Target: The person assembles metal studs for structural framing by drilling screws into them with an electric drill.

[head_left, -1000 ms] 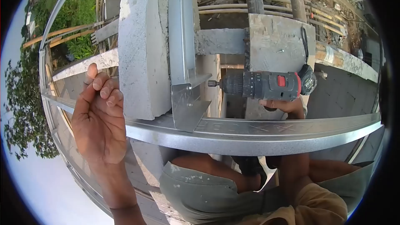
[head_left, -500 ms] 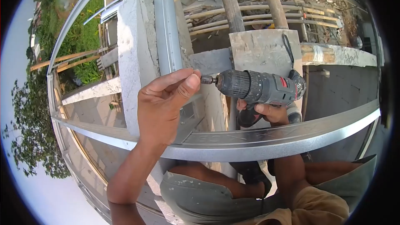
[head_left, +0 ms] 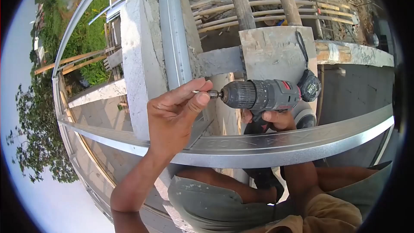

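My right hand (head_left: 278, 119) is wrapped round the grip of a dark grey cordless drill (head_left: 268, 94), which points left and lies nearly level. A short metal socket bit (head_left: 213, 94) sits in its chuck. My left hand (head_left: 172, 112) is closed in a pinch at the bit's tip, with thumb and fingertips on a small screw (head_left: 196, 91). The screw's far end is hidden by the fingers. Below both hands runs a shiny metal channel (head_left: 276, 145), curved by the lens.
Behind the drill, a tape measure (head_left: 309, 85) hangs by a strap against a board (head_left: 276, 49). A concrete column (head_left: 133, 51) with a metal stud (head_left: 174, 30) stands to the left. Wooden poles (head_left: 239, 4) rise beyond. My legs in grey shorts (head_left: 207, 198) are below the channel.
The drill has shifted slightly left and down, and the tape measure shows more fully behind it. My left hand has moved slightly right, and the screw now shows between its fingers.
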Action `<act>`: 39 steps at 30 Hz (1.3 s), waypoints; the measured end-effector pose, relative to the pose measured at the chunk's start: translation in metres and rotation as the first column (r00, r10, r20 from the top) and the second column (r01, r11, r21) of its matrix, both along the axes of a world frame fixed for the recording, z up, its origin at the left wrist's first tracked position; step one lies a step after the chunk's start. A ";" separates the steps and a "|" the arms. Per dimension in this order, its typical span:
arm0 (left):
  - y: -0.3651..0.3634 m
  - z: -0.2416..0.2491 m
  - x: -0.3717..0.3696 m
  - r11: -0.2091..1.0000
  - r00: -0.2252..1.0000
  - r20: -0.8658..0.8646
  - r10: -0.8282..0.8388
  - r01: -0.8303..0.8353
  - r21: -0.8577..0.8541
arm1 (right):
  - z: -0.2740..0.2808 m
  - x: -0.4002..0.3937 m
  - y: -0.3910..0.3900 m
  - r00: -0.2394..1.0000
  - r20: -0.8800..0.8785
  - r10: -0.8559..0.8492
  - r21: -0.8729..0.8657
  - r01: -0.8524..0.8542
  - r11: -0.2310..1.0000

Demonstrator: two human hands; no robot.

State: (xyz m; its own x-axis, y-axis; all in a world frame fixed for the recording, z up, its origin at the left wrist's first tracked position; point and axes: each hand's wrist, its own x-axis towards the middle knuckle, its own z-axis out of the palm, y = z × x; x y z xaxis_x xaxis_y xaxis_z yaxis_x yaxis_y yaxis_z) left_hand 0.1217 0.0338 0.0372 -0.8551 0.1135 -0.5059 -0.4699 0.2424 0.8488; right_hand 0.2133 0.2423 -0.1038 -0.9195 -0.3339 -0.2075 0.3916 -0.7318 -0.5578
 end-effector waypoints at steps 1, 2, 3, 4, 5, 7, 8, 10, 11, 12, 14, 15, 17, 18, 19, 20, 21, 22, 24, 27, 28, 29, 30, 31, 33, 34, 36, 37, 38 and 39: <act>0.005 -0.001 0.004 0.991 0.998 -0.049 0.040 -0.033 0.129 | 0.001 0.001 -0.004 0.999 0.007 -0.048 -0.112 0.049 0.992; 0.009 -0.001 0.006 0.965 0.992 -0.094 0.084 -0.057 0.258 | 0.002 0.002 -0.006 0.999 0.014 -0.051 -0.116 0.052 0.992; 0.009 0.001 0.004 0.965 0.993 -0.088 0.079 -0.054 0.255 | 0.005 0.003 -0.006 0.998 0.044 -0.034 -0.107 0.039 0.994; 0.010 0.003 0.000 0.982 0.991 -0.129 0.025 0.000 0.191 | 0.008 0.005 -0.005 0.997 0.075 -0.017 -0.095 0.024 0.995; 0.011 0.005 -0.002 0.991 0.985 -0.167 -0.031 0.053 0.125 | 0.009 0.004 -0.005 0.996 0.082 -0.021 -0.093 0.028 0.995; 0.014 0.003 -0.005 0.986 0.989 -0.149 -0.014 0.038 0.161 | 0.009 -0.002 -0.005 0.996 0.032 -0.087 -0.104 0.090 0.991; 0.015 0.004 -0.006 0.981 0.991 -0.133 -0.001 0.027 0.193 | 0.009 -0.003 -0.006 0.995 0.035 -0.092 -0.103 0.095 0.990; 0.009 0.008 -0.009 0.985 0.966 -0.230 -0.114 0.139 0.099 | 0.010 -0.005 -0.008 0.984 0.062 -0.169 -0.206 0.178 0.962; 0.003 0.013 -0.011 0.972 0.922 -0.316 -0.224 0.234 -0.007 | 0.007 -0.003 -0.004 0.984 0.063 -0.167 -0.210 0.177 0.962; -0.006 0.021 -0.013 0.972 0.922 -0.316 -0.226 0.234 -0.011 | 0.002 0.002 0.006 0.984 0.086 -0.154 -0.146 0.165 0.975; -0.029 0.041 -0.014 0.666 0.742 -0.374 -0.557 0.130 -0.734 | -0.007 0.011 0.030 0.990 0.104 -0.091 0.081 0.083 0.993; -0.042 0.043 -0.010 0.665 0.745 -0.369 -0.555 0.131 -0.736 | -0.006 0.013 0.039 0.990 0.108 -0.087 0.078 0.079 0.994; -0.070 0.035 0.003 0.455 0.837 -0.119 -0.534 0.166 -0.875 | -0.002 0.016 0.053 0.975 0.210 0.076 0.223 -0.123 0.967; -0.084 0.026 0.009 0.403 0.845 0.015 -0.535 0.271 -0.874 | -0.004 0.020 0.050 0.967 0.231 0.106 0.187 -0.151 0.971; -0.089 0.018 0.011 0.403 0.845 0.017 -0.534 0.272 -0.874 | -0.002 0.020 0.042 0.967 0.233 0.107 0.186 -0.152 0.971; -0.091 0.011 0.012 0.449 0.849 -0.019 -0.527 0.260 -0.855 | 0.003 0.020 0.031 0.951 0.277 0.137 0.290 -0.219 0.932; -0.093 0.005 0.013 0.493 0.853 -0.051 -0.520 0.250 -0.833 | 0.007 0.022 0.020 0.932 0.324 0.162 0.384 -0.286 0.878; -0.096 0.000 0.015 0.489 0.852 -0.047 -0.521 0.254 -0.834 | -0.001 0.030 0.007 0.921 0.371 0.121 0.324 -0.251 0.912; -0.101 -0.008 0.015 0.508 0.806 -0.154 -0.572 0.200 -0.838 | 0.001 0.030 -0.001 0.910 0.382 0.160 0.337 -0.298 0.893; -0.100 -0.007 0.014 0.497 0.793 -0.166 -0.586 0.190 -0.847 | 0.009 0.031 -0.002 0.868 0.456 0.194 0.298 -0.354 0.887; -0.099 -0.008 0.014 0.498 0.798 -0.165 -0.580 0.187 -0.847 | 0.013 0.030 -0.001 0.837 0.512 0.191 0.242 -0.354 0.903; -0.098 -0.009 0.014 0.507 0.798 -0.176 -0.576 0.179 -0.843 | 0.014 0.029 -0.002 0.834 0.516 0.195 0.240 -0.359 0.902; -0.098 -0.009 0.014 0.515 0.796 -0.188 -0.575 0.173 -0.840 | 0.016 0.029 -0.003 0.825 0.529 0.198 0.257 -0.377 0.890; -0.097 -0.010 0.014 0.515 0.795 -0.188 -0.576 0.174 -0.840 | 0.016 0.028 -0.004 0.819 0.539 0.197 0.274 -0.392 0.878; -0.097 -0.011 0.014 0.532 0.804 -0.199 -0.561 0.166 -0.830 | 0.015 0.027 -0.004 0.833 0.513 0.208 0.288 -0.395 0.872; -0.097 -0.011 0.013 0.534 0.804 -0.201 -0.559 0.164 -0.829 | 0.013 0.026 -0.004 0.845 0.486 0.222 0.302 -0.401 0.865; -0.098 -0.011 0.014 0.514 0.796 -0.195 -0.573 0.163 -0.842 | 0.009 0.027 -0.004 0.846 0.485 0.222 0.296 -0.398 0.868; -0.099 -0.011 0.014 0.515 0.800 -0.190 -0.568 0.165 -0.841 | 0.006 0.029 -0.005 0.847 0.484 0.218 0.290 -0.391 0.874; -0.099 -0.011 0.014 0.495 0.792 -0.183 -0.583 0.168 -0.852 | 0.004 0.031 -0.006 0.843 0.489 0.223 0.287 -0.397 0.872; -0.100 -0.011 0.014 0.476 0.781 -0.178 -0.598 0.168 -0.863 | 0.002 0.032 -0.006 0.851 0.479 0.213 0.284 -0.380 0.880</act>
State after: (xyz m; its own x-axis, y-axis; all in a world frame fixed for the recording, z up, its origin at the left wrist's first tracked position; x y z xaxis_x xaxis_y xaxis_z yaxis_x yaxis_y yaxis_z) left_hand 0.1353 -0.0664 0.0261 -0.9532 0.2394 -0.1847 0.1837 0.9436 0.2754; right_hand 0.2450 0.2359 -0.1017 -0.5809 -0.4018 -0.7079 0.8132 -0.3243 -0.4832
